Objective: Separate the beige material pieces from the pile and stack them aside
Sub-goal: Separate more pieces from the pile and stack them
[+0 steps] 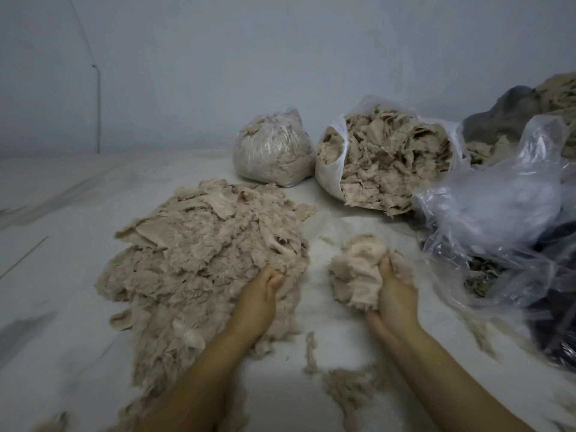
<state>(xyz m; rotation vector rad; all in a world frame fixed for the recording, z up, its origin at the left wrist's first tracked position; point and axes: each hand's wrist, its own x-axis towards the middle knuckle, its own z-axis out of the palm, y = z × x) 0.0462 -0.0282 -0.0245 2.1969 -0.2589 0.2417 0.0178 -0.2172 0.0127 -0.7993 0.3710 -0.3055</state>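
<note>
A small bunch of beige pieces (358, 275) is held tight in the right hand (394, 291), likely to be put aside, while the left hand (261, 294) is curled into the big beige pile (205, 254) to pull more out.

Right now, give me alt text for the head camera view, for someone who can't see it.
A person's right hand grips a small clump of beige scraps while the left hand grips the edge of a big beige pile on a pale floor. Behind stand a tied bag and an open bag of the same scraps.
</note>
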